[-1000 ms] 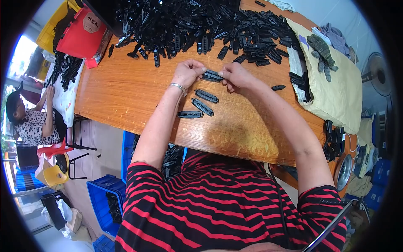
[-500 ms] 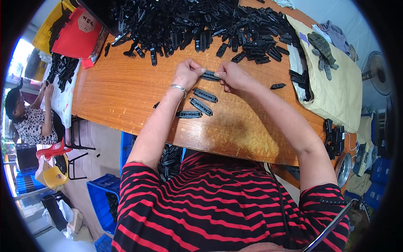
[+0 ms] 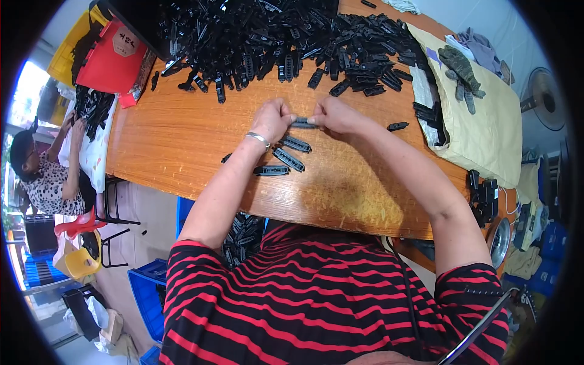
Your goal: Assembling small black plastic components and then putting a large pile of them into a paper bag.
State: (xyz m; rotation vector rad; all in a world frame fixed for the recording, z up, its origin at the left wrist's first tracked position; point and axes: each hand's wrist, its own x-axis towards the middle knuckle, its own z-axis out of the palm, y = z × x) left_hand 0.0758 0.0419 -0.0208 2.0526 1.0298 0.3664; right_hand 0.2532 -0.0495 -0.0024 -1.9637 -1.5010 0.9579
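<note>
Held part (image 3: 304,122) and both hands have shifted slightly toward the near edge of the desk (image 3: 340,201), closing on the three loose parts (image 3: 288,159); those haven't moved on the wood. Left hand (image 3: 271,120) pinches the held part's left end, right hand (image 3: 333,115) pinches its right end. It's dark and long, roughly level left to right, between the pile (image 3: 261,48) and the loose parts. Can't tell if it touches the wood.

Far part (image 3: 296,144) and middle part (image 3: 288,159) lie skewed, right ends toward the near edge; near part (image 3: 271,171) is about parallel to it, close to the left forearm. Pile covers much of the far edge. Small piece (image 3: 398,126) lies alone beyond the right forearm, near the sack (image 3: 486,134) at the right edge. Glove (image 3: 459,70) on the sack.
</note>
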